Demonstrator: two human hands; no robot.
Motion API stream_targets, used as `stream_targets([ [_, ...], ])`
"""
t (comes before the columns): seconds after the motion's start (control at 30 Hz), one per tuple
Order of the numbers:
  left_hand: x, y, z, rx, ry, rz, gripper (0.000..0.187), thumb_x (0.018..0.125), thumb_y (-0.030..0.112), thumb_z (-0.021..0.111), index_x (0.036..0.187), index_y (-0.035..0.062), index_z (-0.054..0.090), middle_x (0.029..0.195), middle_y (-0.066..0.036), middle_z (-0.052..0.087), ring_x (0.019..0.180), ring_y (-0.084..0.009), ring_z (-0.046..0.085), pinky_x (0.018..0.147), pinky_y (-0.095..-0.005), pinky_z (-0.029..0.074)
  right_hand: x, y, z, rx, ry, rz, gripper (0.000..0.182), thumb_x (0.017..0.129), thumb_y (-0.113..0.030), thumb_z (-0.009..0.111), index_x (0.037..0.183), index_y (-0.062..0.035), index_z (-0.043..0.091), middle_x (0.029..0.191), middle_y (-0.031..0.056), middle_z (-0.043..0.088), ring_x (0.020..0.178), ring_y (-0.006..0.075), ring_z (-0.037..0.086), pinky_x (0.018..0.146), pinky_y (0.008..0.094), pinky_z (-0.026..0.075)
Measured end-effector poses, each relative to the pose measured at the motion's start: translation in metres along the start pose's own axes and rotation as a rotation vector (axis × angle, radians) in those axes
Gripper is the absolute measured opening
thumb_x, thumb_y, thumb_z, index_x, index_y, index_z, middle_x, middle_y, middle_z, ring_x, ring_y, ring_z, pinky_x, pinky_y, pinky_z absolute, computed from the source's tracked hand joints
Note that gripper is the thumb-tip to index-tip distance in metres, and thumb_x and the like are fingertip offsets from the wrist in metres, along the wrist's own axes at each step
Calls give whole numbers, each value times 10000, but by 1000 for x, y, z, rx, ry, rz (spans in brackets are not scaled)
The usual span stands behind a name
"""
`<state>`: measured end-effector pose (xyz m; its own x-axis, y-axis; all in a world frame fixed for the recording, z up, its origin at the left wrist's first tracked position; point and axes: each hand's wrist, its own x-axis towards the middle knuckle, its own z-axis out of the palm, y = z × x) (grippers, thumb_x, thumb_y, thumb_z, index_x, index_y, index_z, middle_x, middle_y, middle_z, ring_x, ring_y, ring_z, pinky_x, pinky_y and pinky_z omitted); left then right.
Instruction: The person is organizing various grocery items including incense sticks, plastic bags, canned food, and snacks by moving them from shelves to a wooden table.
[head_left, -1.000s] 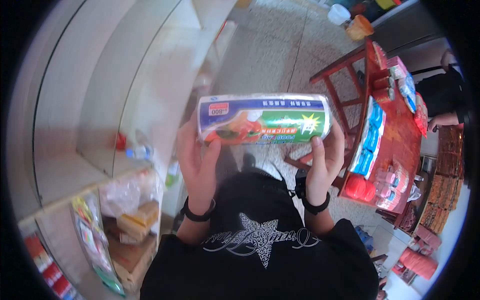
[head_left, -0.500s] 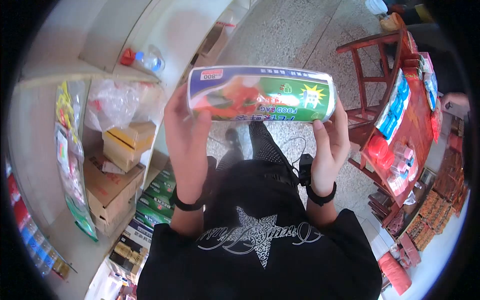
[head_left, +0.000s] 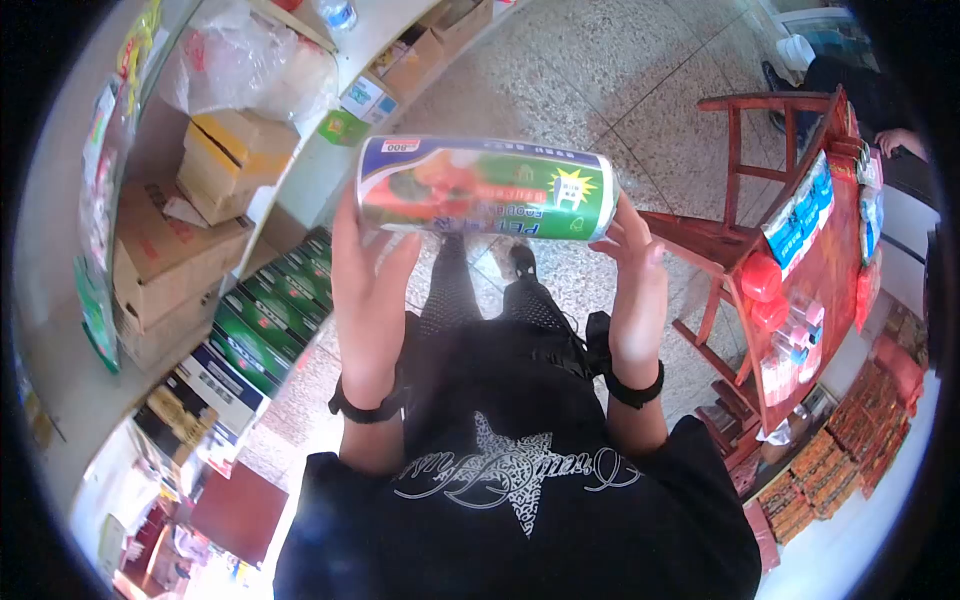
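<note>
A thick roll of plastic food bags (head_left: pixel 485 192) lies sideways between my hands in front of my chest. Its label is green, purple and red, with the printing upside down to me. My left hand (head_left: pixel 375 285) is closed around the left end, fingers behind the roll and thumb low at the front. At the other end, my right hand (head_left: pixel 638 285) grips the lower right corner with its fingertips. Part of the fingers of both hands is hidden behind the roll.
Left are shelves with cardboard boxes (head_left: pixel 180 245), a clear plastic bag (head_left: pixel 250 70) and green cartons (head_left: pixel 265 325). On the right, a red wooden table (head_left: pixel 825 240) carries packets and bottles, with a wooden chair (head_left: pixel 735 165) beside it. Another person's hand (head_left: pixel 900 142) shows at far right.
My view has turned, so the shelves and table have shifted. The roll has moved slightly left, still between both hands. My right thumb has come away from the front of the label.
</note>
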<state>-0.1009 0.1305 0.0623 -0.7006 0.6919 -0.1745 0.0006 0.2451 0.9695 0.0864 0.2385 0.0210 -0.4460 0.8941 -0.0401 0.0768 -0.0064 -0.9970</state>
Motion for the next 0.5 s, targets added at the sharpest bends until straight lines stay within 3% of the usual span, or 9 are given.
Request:
stream_targets([
  [0.23, -131, -40, 76, -49, 120, -29, 672, 811, 8, 551, 1408, -28, 244, 1364, -172, 380, 1241, -235, 401, 1022, -369, 333, -72, 31, -102, -113, -94, -47, 676, 962, -516, 190, 1338, -10, 434, 1253, 148, 488, 1057, 229, 507, 862, 340, 430],
  [0.27, -149, -42, 84, -47, 113, -44, 670, 811, 7, 551, 1408, -27, 247, 1350, -170, 394, 1228, -232, 416, 1018, -370, 338, -83, 25, -113, -76, -106, -3, 719, 955, -539, 264, 1332, 59, 396, 1316, 147, 473, 1108, 197, 491, 889, 342, 385],
  [0.3, -165, -44, 89, -50, 115, -41, 668, 811, 6, 550, 1407, -25, 249, 1336, -168, 409, 1215, -228, 430, 1014, -371, 342, -97, 26, -123, -78, -114, -11, 719, 955, -539, 264, 1332, 59, 396, 1316, 147, 473, 1108, 197, 491, 889, 342, 385],
  [0.37, -201, -44, 90, -36, 97, -27, 661, 812, 5, 548, 1405, -27, 255, 1316, -164, 428, 1199, -225, 444, 1011, -372, 346, -125, 24, -139, -116, -85, -89, 469, 959, -290, 416, 1326, 0, 446, 1182, 107, 495, 1027, 175, 490, 885, 297, 396],
  [0.4, -214, -45, 90, -18, 70, -19, 655, 813, 4, 546, 1402, -28, 262, 1295, -160, 447, 1183, -221, 458, 1008, -374, 349, -134, 23, -142, -49, -76, -61, 448, 894, -112, 522, 1319, 9, 450, 1135, 81, 493, 1001, 147, 481, 895, 269, 375],
  [0.5, -221, -41, 92, -13, 93, -4, 642, 812, 8, 549, 1393, -32, 278, 1263, -153, 472, 1166, -217, 469, 1003, -374, 353, -139, 22, -143, 49, -81, -3, 465, 864, -59, 544, 1316, 8, 454, 1112, 72, 494, 988, 134, 478, 895, 256, 372],
])
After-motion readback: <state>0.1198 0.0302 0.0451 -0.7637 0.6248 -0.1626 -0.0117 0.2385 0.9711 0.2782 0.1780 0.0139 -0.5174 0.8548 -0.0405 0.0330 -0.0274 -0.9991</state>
